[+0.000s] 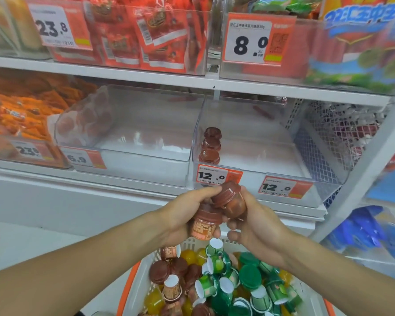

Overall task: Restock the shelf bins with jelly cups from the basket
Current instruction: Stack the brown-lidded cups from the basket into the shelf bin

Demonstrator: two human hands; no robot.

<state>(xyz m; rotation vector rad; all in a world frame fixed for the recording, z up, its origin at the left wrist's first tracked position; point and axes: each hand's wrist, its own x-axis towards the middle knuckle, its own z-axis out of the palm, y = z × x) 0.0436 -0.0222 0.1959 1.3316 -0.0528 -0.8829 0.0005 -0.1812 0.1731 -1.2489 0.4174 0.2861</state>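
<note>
One brown jelly cup [205, 222] is gripped by left hand [183, 215], another [232, 201] by right hand [255, 224], above basket [132, 290]; 3 cups [211, 144] are lined up in clear bin [315, 190].

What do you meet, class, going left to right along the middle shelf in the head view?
Orange snack packets → clear bin tagged 6.9 → row of brown jelly cups in the bin tagged 12.0 → white mesh basket.

shelving: white metal shelves [146, 76] stood in tiers
upright: pale post [360, 176] slanted at the right
light: bright, even
</note>
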